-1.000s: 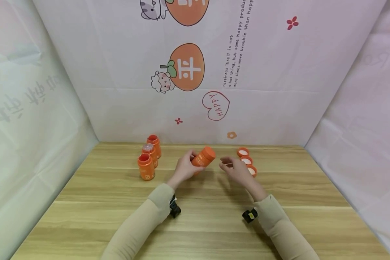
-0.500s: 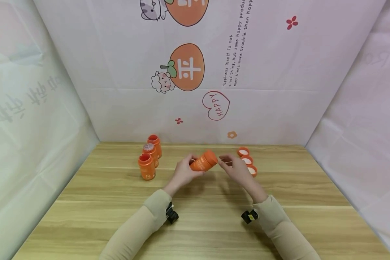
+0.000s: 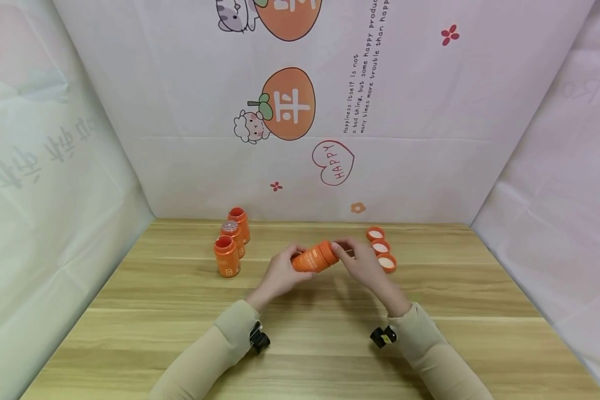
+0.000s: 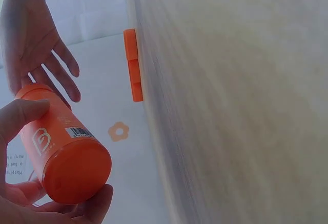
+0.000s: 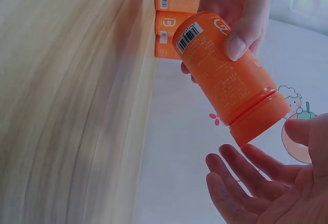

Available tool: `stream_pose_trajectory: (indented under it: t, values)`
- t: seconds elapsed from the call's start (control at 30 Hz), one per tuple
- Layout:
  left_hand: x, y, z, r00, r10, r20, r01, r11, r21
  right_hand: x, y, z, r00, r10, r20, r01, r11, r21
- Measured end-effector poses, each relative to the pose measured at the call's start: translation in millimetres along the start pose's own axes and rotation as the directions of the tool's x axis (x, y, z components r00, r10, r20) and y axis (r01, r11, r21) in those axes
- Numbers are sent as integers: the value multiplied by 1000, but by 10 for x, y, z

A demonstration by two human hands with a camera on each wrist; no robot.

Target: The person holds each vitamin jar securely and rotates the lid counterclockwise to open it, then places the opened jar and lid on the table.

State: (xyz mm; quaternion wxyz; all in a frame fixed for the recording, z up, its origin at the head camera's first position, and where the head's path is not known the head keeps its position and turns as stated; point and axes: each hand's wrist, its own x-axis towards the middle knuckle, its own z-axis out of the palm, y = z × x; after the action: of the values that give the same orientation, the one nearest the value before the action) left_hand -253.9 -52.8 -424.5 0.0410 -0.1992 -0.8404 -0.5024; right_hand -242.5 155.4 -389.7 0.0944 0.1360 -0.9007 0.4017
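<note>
My left hand holds an orange bottle above the table, thumb and fingers wrapped round its body. The bottle tilts, its orange screw cap towards my right hand and its base towards the left wrist camera. Around the cap end, the fingers of my right hand are spread and loosely bent, with the thumb apart from them. Its fingertips are at the cap's edge; whether they touch it I cannot tell. White print and a barcode show on the bottle's side.
Three capless orange bottles stand in a row at the back left; the middle one has a silvery top. Three orange caps lie inside-up in a row at the back right. A printed white cloth hangs behind the wooden table.
The left hand has tipped the bottle further over, lowering its cap end slightly and moving it to the right, up to the right hand. The right hand has shifted only slightly.
</note>
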Motion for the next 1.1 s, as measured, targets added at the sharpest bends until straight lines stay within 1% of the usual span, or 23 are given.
stream_pose_trajectory:
  t: [0.2, 0.33, 0.43, 0.57, 0.7, 0.83, 0.93, 1.1]
  values:
    - [-65, 24, 1, 1000, 0, 16, -1, 1000, 30, -35, -62, 10, 999, 24, 23, -24, 1000, -1]
    - [-108, 41, -6, 1000, 10, 17, -11, 999, 41, -53, -90, 25, 999, 22, 33, -23, 1000, 9]
    - [-138, 51, -11, 1000, 15, 21, -16, 999, 38, -61, -103, 35, 999, 13, 40, -14, 1000, 25]
    - [-169, 62, -17, 1000, 12, 29, -12, 1000, 29, -66, -109, 46, 999, -4, 52, 3, 1000, 13]
    - [-201, 79, -29, 999, 16, 34, -17, 1000, 20, -70, -119, 51, 998, 0, 70, 1, 1000, -6]
    - [-226, 91, -41, 999, 36, 35, -37, 999, 28, -84, -144, 48, 995, 22, 93, -20, 1000, -24]
    - [-243, 91, -50, 999, 39, 35, -41, 998, 39, -97, -157, 50, 992, 39, 121, -37, 999, -17]
    - [-267, 91, -60, 999, 31, 41, -34, 998, 55, -116, -164, 66, 983, 70, 172, -79, 996, 46]
